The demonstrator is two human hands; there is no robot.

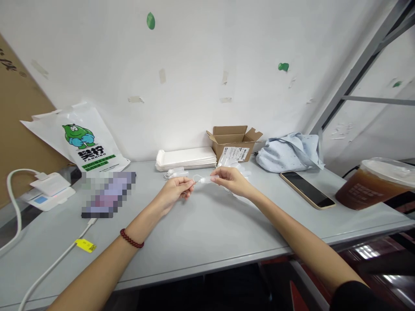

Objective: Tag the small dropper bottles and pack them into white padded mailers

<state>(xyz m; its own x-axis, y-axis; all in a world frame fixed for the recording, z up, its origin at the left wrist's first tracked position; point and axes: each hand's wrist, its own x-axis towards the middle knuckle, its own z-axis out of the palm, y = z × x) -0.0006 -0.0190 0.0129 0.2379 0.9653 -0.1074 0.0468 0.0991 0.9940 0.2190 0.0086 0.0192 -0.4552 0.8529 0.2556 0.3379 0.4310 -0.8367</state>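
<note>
Both my hands meet above the middle of the grey table (207, 233). My left hand (175, 191) pinches one end of a small white cable piece (200, 179). My right hand (230, 178) pinches its other end, fingers closed on the pale connector. A thin loop of the cable shows between the two hands. More small white parts in clear wrapping (175, 173) lie just behind my left hand. A beaded red bracelet (131, 239) circles my left wrist.
At the back stand a stack of white flat packs (186, 158), an open cardboard box (234, 141) and a blue cloth bag (290, 152). A phone (306, 189) and a lidded drink cup (376, 183) sit right. A printed plastic bag (86, 140), a white charger (48, 190) and cable (55, 263) lie left.
</note>
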